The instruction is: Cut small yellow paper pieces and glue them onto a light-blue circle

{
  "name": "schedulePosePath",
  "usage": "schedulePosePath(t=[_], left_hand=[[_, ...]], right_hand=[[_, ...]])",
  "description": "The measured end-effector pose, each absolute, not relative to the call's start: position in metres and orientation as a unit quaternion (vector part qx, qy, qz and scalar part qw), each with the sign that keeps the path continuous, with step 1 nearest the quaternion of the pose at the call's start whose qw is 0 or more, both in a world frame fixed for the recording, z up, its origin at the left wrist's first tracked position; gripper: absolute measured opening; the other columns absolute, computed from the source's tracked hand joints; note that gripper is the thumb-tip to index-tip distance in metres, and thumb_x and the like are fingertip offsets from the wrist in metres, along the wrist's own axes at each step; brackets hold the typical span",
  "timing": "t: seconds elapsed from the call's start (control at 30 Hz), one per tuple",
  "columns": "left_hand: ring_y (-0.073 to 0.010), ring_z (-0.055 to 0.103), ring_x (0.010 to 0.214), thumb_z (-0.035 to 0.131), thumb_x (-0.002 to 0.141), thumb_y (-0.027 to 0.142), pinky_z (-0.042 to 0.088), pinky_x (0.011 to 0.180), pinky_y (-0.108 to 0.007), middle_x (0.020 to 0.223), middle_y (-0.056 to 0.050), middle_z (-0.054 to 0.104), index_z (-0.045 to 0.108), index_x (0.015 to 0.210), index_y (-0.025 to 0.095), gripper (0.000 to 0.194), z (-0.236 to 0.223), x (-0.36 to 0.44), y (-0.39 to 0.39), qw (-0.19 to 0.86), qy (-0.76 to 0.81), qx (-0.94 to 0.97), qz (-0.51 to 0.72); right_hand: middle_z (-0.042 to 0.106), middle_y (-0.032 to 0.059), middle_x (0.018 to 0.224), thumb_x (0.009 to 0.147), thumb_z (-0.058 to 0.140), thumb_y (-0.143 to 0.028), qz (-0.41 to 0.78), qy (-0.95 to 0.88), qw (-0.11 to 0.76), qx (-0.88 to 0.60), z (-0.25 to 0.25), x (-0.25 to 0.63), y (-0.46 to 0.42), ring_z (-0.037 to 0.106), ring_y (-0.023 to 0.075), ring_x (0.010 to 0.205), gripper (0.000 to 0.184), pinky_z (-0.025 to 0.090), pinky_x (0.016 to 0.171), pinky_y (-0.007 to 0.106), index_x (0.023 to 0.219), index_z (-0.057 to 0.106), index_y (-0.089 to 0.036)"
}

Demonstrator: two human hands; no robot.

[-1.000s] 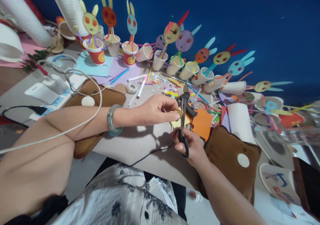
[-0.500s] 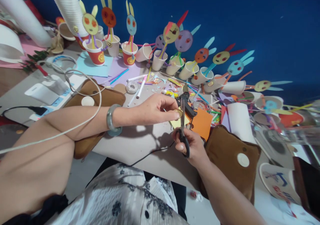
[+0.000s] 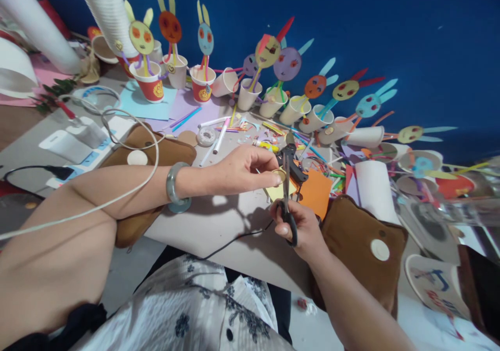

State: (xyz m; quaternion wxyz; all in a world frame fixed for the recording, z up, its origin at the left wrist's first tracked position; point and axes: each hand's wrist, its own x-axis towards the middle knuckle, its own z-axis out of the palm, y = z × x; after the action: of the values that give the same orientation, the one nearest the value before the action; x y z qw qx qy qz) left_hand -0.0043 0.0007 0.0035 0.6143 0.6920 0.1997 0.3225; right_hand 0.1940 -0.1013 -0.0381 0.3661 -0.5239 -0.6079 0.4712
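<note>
My left hand (image 3: 250, 170) pinches a small round yellow paper piece (image 3: 280, 175) between thumb and fingers. Against its right side stand the blades of black-handled scissors (image 3: 288, 216), which my right hand (image 3: 300, 226) grips by the handles. Whether the blades are parted is hard to make out. Below the paper piece lies a yellow sheet (image 3: 279, 191) on the table, and an orange sheet (image 3: 315, 190) is to its right. Just behind the scissors rests a black glue gun (image 3: 296, 166), partly covered by the blades.
Paper cups (image 3: 247, 95) with paper rabbit figures line the blue wall. Scraps, markers (image 3: 221, 135) and a tape roll (image 3: 205, 136) lie midway. Brown pouches (image 3: 361, 247) flank my arms. A white cable (image 3: 157, 158) crosses over my left arm; a black cord (image 3: 234, 240) runs along the front.
Almost nothing differs. My right hand and the scissors have shifted very slightly, and the paper piece stays in my left fingers.
</note>
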Motion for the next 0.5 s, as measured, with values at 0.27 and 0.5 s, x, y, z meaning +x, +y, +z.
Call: schedulePosePath(t=[0.27, 0.5], left_hand=[[-0.0060, 0.047, 0.060, 0.059, 0.078, 0.026, 0.038, 0.056, -0.020, 0.061, 0.003, 0.051, 0.052, 0.067, 0.015, 0.017, 0.0021, -0.0045, 0.0012, 0.607, 0.208, 0.694, 0.325], [-0.0063, 0.047, 0.059, 0.060, 0.078, 0.026, 0.038, 0.057, -0.020, 0.062, 0.003, 0.052, 0.052, 0.067, 0.015, 0.017, 0.0027, -0.0056, 0.0031, 0.600, 0.216, 0.699, 0.323]], right_hand=[[0.045, -0.0036, 0.055, 0.061, 0.072, -0.080, 0.464, -0.608, 0.361, -0.534, -0.0374, 0.1947, -0.1011, 0.035, 0.0104, 0.052, 0.064, 0.027, 0.051, 0.027, 0.058, 0.050, -0.020], [0.045, -0.0034, 0.054, 0.059, 0.072, -0.081, 0.471, -0.602, 0.358, -0.536, -0.0365, 0.1933, -0.1011, 0.035, 0.0111, 0.053, 0.065, 0.027, 0.052, 0.027, 0.057, 0.049, -0.020]])
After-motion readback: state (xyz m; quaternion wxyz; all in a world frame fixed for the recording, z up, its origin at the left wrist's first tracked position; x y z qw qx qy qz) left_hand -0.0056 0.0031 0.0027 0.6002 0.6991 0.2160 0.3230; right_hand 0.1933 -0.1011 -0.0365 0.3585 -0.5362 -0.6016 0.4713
